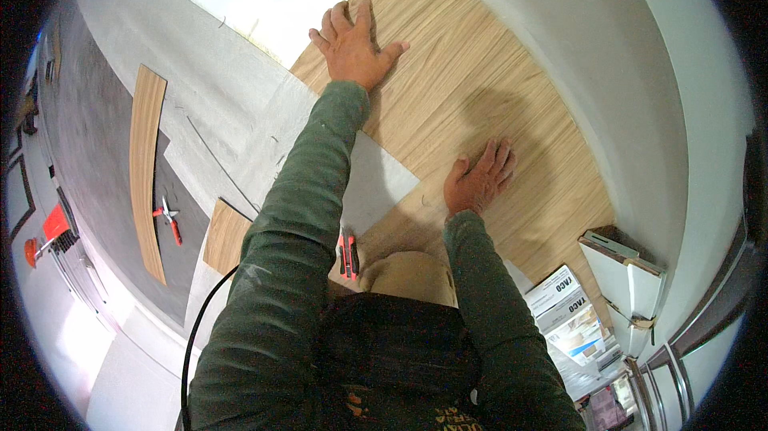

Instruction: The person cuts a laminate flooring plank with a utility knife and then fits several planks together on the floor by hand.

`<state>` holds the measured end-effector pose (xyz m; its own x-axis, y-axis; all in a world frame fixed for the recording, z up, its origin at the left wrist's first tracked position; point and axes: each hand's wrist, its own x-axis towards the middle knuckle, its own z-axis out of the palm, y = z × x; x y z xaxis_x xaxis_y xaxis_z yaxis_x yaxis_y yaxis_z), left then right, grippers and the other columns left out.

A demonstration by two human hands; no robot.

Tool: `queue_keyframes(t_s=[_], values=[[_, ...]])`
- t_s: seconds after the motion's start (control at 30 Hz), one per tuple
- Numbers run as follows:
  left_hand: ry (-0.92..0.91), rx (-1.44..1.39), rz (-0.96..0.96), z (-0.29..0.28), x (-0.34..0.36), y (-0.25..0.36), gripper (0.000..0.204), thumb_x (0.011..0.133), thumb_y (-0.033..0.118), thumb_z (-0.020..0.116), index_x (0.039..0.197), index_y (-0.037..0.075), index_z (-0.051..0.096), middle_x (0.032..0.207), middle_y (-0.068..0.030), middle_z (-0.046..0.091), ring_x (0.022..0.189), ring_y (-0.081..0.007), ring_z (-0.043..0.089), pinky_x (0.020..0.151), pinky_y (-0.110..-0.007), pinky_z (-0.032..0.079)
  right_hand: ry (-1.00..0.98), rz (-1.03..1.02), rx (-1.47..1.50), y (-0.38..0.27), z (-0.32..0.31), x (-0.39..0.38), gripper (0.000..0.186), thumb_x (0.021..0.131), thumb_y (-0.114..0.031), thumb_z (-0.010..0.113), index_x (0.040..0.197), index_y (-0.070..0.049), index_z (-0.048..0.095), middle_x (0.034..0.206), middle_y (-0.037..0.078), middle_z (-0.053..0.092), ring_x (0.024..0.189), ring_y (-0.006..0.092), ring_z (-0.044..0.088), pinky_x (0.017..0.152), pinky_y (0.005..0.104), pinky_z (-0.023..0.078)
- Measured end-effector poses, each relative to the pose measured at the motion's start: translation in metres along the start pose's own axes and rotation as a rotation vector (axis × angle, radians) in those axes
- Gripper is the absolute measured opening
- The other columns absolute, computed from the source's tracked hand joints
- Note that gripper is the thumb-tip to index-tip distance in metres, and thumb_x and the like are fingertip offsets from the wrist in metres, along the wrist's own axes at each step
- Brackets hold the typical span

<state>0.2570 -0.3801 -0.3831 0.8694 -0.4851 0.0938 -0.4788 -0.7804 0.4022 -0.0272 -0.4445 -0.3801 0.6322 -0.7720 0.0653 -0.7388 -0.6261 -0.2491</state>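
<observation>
Left hand (358,59): rests palm-down on the wood-look floor planks (456,55), near their upper-left edge; spread wide, with fingers fanned and thumb out to the right; grips nothing.
Right hand (474,185): rests palm-down on the same planks, lower and further right, closer to the body; extended, with fingers slightly parted and pointing up and right; grips nothing.
Wood-look floor planks: lie directly beneath both sets of fingers; extend beyond them up and right to the pale wall (552,15); run, judging by the grain, from lower left to upper right.
Grey underlay (388,173): borders the planks' stepped lower-left side, between the forearms.
Loose plank (146,175): lies well left of both hands, nearer the left arm; points roughly up and down the view.
Short plank piece (224,237): sits just beside the left sleeve (300,183).
Red-handled pliers (170,221): just right of the loose plank.
Red-and-black hand tool (349,257): between the sleeves; exact kind unclear.
</observation>
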Motion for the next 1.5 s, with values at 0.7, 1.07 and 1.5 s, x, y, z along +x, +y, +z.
queue_keyframes(t_s=[0.7,1.07,1.5], values=[[-0.307,0.124,0.024,-0.053,0.002,0.014,0.088,0.076,0.049,0.074,0.147,0.011,0.040,0.150,-0.0260,0.032,0.136,-0.0430,0.031,0.112,-0.053,0.025,0.041,-0.028,-0.064,0.002,0.003,0.001,0.060,0.090,-0.035,0.050,0.140,-0.003,0.041,0.151,0.022,0.035,0.138,0.0462,0.029,0.109,0.0615,0.025],[-0.411,0.074,0.012,-0.074,0.008,0.016,0.083,0.076,0.036,0.077,0.146,0.009,0.041,0.150,-0.0246,0.035,0.135,-0.0423,0.035,0.111,-0.051,0.030,0.024,-0.027,-0.049,-0.007,-0.003,-0.001,0.059,0.093,-0.034,0.049,0.143,-0.004,0.039,0.153,0.021,0.032,0.141,0.0454,0.026,0.110,0.0631,0.022],[0.025,0.003,0.220,-0.071,-0.029,-0.122,0.054,0.089,0.022,0.057,0.138,0.001,0.050,0.140,-0.0213,0.050,0.128,-0.0419,0.044,0.110,-0.049,0.034,0.137,0.029,-0.078,0.000,0.013,-0.002,0.058,0.091,-0.033,0.052,0.141,-0.007,0.042,0.151,0.018,0.038,0.139,0.0454,0.030,0.109,0.0644,0.024]])
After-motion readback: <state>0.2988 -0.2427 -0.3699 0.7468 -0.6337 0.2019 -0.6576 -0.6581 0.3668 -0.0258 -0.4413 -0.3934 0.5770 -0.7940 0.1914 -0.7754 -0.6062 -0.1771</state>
